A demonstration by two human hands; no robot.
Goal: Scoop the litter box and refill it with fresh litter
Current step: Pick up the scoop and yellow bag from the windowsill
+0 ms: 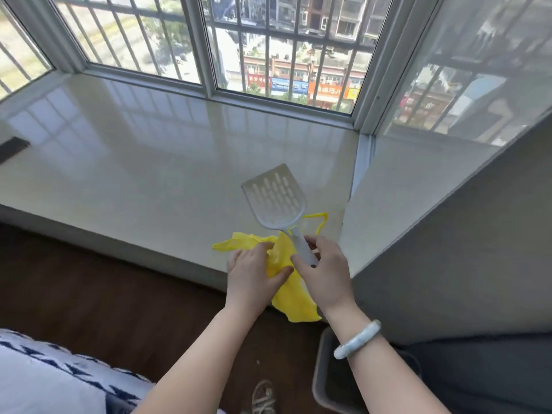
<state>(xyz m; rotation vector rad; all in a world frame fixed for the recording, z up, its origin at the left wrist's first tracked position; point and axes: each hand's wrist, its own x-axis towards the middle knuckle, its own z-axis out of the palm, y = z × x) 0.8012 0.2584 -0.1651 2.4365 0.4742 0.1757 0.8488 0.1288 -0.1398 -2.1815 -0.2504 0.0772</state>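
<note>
Two hands meet at the edge of the window sill (149, 162). The left hand (254, 273) has its fingers curled on the yellow bag (295, 306). The right hand (324, 273) has its fingers clamped on the handle of the scoop (274, 198), whose blade points to 11 o'clock. A grey box (321, 383) sits at 5 o'clock.

Glossy stone sill (167, 162) — matt plastic scoop (276, 201).

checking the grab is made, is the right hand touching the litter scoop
Touching. The head view shows the right hand with thumb and fingers curled round the handle of the litter scoop, no gap; the left hand grips the yellow bag.
</note>
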